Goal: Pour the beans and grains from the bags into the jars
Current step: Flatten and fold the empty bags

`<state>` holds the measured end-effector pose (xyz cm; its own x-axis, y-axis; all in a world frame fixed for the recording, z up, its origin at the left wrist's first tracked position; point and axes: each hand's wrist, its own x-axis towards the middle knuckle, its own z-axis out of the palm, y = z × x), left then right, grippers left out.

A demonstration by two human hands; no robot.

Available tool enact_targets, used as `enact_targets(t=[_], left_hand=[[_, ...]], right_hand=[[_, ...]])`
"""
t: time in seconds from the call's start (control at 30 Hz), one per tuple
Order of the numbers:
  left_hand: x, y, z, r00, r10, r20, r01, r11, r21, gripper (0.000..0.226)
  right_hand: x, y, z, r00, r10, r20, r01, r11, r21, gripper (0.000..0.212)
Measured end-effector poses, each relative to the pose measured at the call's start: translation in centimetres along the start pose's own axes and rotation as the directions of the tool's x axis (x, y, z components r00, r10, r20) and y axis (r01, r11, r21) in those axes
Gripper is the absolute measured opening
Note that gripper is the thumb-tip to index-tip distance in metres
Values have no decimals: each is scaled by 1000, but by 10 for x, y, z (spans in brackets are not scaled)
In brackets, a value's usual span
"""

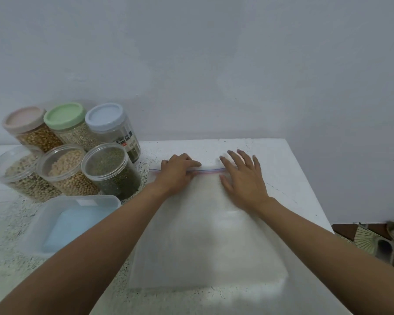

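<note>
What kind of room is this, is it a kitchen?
Probably a home kitchen or pantry corner: clear plastic jars of beans and grains stand on a white speckled countertop against a plain wall, beside a clear zip-seal plastic bag and a clear plastic tub.

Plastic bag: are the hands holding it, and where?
The bag lies flat on the table. The right hand presses flat near its zip strip. The left hand is on the strip; a pinch cannot be told.
</note>
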<state>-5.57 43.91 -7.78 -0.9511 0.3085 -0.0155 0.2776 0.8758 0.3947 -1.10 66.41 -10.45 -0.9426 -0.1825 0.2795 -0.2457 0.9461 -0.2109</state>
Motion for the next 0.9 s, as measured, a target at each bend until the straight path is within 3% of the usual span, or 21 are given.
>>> enact_targets(t=[0.1, 0.33, 0.47, 0.6, 0.73, 0.9], left_hand=[[1, -3, 0, 1000, 0, -11, -1, 999, -33, 28], [6, -8, -14, 995, 20, 101, -18, 1000, -14, 38], [11, -8, -19, 990, 12, 140, -16, 999, 27, 37], [19, -3, -20, 979, -21, 201, 8, 998, 67, 38], [26, -2, -23, 967, -47, 252, 30, 997, 69, 39], [28, 2, -23, 960, -29, 278, 6, 996, 84, 27]], right_hand=[[12, 10, 4, 993, 27, 114, -26, 1000, -3, 55], [11, 15, 17, 998, 38, -54, -35, 998, 52, 39], [10, 17, 12, 997, 74, -37, -63, 972, 227, 38], [5, 24, -6, 966, 260, -9, -215, 817, 536, 56], [-4, 30, -17, 957, 256, 138, -290, 820, 494, 76], [-17, 24, -13, 952, 290, 98, -299, 818, 492, 85]])
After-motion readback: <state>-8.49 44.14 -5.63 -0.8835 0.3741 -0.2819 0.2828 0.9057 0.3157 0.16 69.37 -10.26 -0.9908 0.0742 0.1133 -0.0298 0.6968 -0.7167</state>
